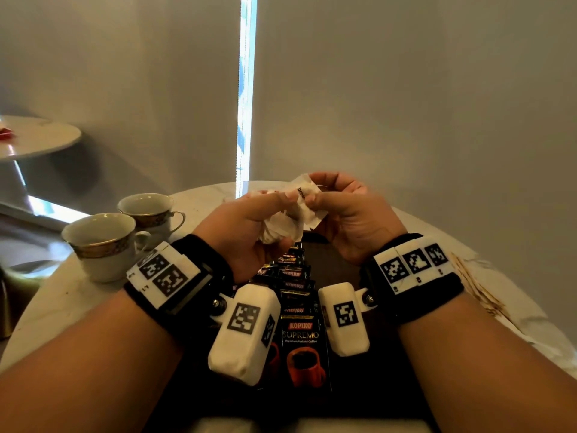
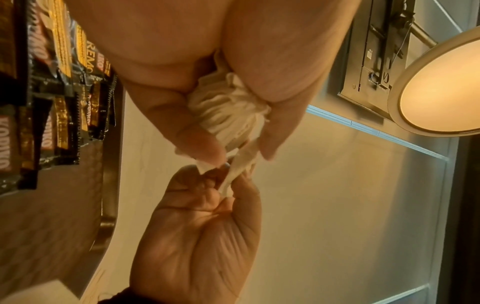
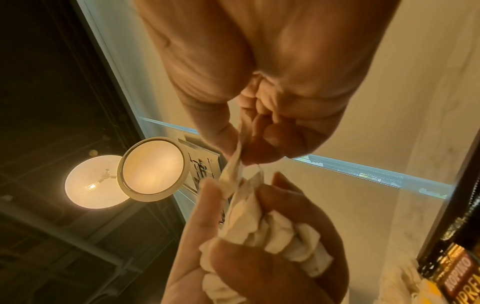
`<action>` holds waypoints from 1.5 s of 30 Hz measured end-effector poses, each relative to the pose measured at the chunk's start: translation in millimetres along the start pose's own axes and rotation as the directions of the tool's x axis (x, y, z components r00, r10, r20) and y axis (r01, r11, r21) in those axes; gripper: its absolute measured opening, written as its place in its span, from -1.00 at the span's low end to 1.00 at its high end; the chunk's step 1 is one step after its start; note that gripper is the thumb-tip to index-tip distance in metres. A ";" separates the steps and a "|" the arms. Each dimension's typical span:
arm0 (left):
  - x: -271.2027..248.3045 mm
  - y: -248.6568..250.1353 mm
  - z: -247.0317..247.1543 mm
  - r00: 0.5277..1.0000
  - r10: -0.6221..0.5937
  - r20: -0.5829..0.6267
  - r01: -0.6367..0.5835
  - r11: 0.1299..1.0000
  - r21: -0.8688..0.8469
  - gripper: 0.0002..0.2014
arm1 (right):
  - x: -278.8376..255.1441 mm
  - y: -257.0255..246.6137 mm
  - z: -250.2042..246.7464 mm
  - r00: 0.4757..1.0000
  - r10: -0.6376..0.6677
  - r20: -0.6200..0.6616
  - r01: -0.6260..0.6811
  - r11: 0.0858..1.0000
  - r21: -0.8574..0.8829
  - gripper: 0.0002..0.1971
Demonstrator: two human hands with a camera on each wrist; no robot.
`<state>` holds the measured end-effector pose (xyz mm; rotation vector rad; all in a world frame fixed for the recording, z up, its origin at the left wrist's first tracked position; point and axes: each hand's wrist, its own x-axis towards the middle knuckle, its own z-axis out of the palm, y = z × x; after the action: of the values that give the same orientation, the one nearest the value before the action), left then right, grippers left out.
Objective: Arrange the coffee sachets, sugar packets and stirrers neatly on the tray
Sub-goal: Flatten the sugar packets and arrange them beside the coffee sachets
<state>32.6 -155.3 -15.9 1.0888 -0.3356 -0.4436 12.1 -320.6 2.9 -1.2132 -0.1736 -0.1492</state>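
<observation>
Above the tray (image 1: pixel 340 264), the left hand (image 1: pixel 249 223) clutches a bunched stack of sugar packets (image 1: pixel 281 226) while the right hand (image 1: pixel 346 210) pinches one packet (image 1: pixel 304 195) at its top edge, apparently peeling it off the bunch to lay it down singly. Directly beneath the hands, coffee sachets (image 1: pixel 299 307) lie overlapped in a row along the tray. Stirrers (image 1: pixel 477 289) wait on the tabletop (image 1: pixel 62 307) outside the right wrist; two cups (image 1: pixel 106 245) stand beyond the left.

head: above, forward-down | wrists: close, upward along palms | shared: sugar packets (image 1: pixel 296 214)
</observation>
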 end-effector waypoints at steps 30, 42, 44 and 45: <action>6.5 6.5 -11.5 0.986 -0.036 -0.164 0.010 0.988 -0.157 -0.89 | 24.2 46.2 -80.9 0.761 0.419 -0.496 -0.506 0.861 -0.048 -0.70; 2.8 5.8 -9.0 0.985 -0.029 -0.172 0.004 0.989 -0.146 -0.90 | 22.8 48.3 -79.8 0.785 0.342 -0.516 -0.491 0.852 -0.183 -0.86; 2.0 6.3 -8.4 0.983 -0.028 -0.182 0.001 0.989 -0.147 -0.91 | 22.8 48.4 -79.2 0.789 0.351 -0.505 -0.494 0.850 -0.181 -0.82; 1.9 6.3 -8.4 0.982 -0.025 -0.187 -0.002 0.989 -0.145 -0.92 | 22.3 48.0 -78.7 0.791 0.356 -0.498 -0.492 0.853 -0.172 -0.80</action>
<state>39.3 -147.3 -13.7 0.9825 -0.1274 -0.3660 48.0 -378.4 -63.1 -1.4509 0.5566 -0.0520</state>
